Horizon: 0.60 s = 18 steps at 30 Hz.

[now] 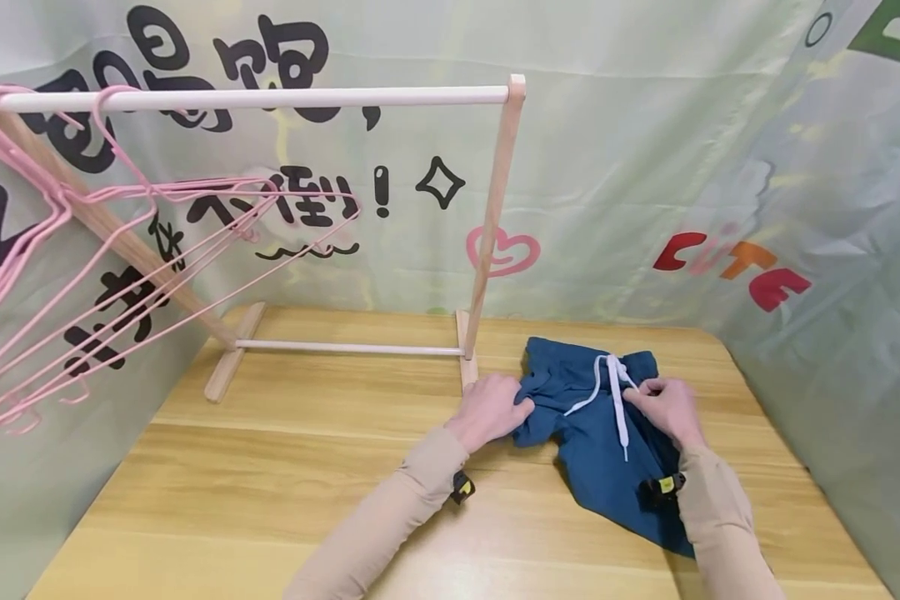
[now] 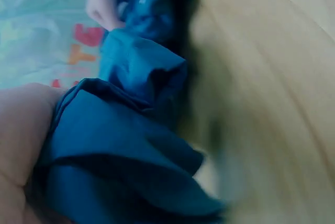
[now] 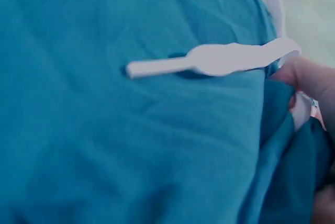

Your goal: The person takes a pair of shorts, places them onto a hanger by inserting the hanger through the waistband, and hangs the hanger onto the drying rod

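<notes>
A pair of dark blue shorts (image 1: pixel 607 467) lies rumpled on the wooden table, its waistband toward the back wall and a white drawstring (image 1: pixel 617 392) hanging down the front. My left hand (image 1: pixel 492 408) grips the shorts' left edge, thumb on top of the cloth. In the left wrist view, folds of the blue cloth (image 2: pixel 120 130) bunch beside that hand. With thumb and fingers my right hand (image 1: pixel 667 408) pinches the waistband's right side, close to the drawstring. The right wrist view shows the drawstring's flat end (image 3: pixel 220 59) lying over the cloth; part of the right hand is cut off there.
A wooden garment rack (image 1: pixel 495 200) with a white top rail (image 1: pixel 307 97) stands at the back left, one foot near my left hand. Several pink hangers (image 1: pixel 150 196) hang at the rail's left end. A printed curtain (image 1: pixel 607 167) encloses the table (image 1: pixel 307 500).
</notes>
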Each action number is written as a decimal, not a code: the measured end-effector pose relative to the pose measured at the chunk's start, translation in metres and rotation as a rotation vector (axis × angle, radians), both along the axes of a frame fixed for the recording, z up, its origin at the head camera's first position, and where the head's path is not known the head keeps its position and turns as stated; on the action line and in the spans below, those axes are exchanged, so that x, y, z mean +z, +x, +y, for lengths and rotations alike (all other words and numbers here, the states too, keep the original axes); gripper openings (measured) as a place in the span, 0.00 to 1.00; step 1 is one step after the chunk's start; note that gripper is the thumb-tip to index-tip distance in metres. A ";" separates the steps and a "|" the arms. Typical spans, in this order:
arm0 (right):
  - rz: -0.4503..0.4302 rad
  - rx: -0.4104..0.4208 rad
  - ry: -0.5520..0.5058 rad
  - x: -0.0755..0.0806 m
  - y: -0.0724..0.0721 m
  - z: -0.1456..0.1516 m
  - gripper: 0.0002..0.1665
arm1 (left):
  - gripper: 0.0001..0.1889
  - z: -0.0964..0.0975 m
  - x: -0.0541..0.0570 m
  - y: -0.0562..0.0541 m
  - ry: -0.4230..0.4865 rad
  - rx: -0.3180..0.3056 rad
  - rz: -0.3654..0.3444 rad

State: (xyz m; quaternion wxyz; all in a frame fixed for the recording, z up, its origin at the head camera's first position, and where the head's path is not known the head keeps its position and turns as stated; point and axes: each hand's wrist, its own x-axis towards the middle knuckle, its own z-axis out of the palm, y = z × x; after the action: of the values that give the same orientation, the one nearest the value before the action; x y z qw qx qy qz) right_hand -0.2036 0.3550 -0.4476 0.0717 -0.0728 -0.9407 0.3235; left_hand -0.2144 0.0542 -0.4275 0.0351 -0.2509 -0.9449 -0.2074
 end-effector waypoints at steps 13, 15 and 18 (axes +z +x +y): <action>0.077 0.300 -0.091 0.000 0.013 -0.082 0.13 | 0.19 -0.112 0.015 0.026 -0.022 0.012 -0.043; 0.014 0.340 -0.087 -0.002 0.017 -0.092 0.15 | 0.21 -0.129 0.012 0.031 -0.059 0.023 -0.099; -0.047 0.378 -0.090 -0.004 0.022 -0.103 0.17 | 0.24 -0.149 0.006 0.038 -0.125 0.068 -0.202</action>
State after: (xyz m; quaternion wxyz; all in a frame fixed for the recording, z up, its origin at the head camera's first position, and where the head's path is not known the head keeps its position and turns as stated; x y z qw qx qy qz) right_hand -0.1815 0.2523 -0.4512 -0.0155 0.0944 -0.9236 0.3713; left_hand -0.1762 -0.0953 -0.4212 -0.0690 -0.1983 -0.9626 -0.1713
